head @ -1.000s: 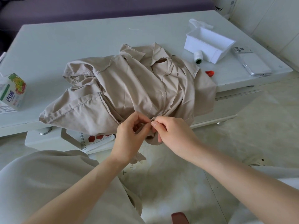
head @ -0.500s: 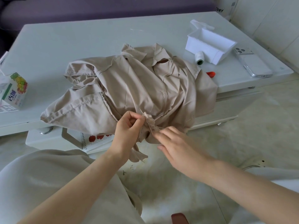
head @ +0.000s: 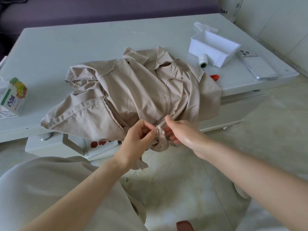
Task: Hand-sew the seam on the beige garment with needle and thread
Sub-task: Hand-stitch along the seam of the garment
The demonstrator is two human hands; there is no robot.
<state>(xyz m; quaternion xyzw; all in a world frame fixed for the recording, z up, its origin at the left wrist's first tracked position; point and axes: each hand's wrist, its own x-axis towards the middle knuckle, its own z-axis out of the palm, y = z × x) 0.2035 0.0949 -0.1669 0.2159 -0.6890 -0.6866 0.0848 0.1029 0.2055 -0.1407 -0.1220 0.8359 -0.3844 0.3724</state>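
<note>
Sewing seems midway: the crumpled beige cloth garment (head: 133, 90) lies heaped on the white counter (head: 83, 44), its frayed seam edge (head: 160, 131) overhanging the near side, pinched in the left hand's (head: 138, 137) narrow grip, right hand (head: 183, 132) clasping cloth beside it; needle unseen, seam unfinished.

1. This is a home, most likely a living room: a low white counter (head: 83, 47) stands in front of a purple sofa (head: 100, 12).
2. Pale floor tiles (head: 275, 130) meet a tiled wall (head: 275, 22).
3. Household things lie on the counter: a juice carton (head: 14, 97), a phone (head: 257, 65), a spool of thread (head: 203, 60) and a white plastic box (head: 215, 47).
4. A spiral notebook (head: 98, 145) sits on the shelf beneath.
</note>
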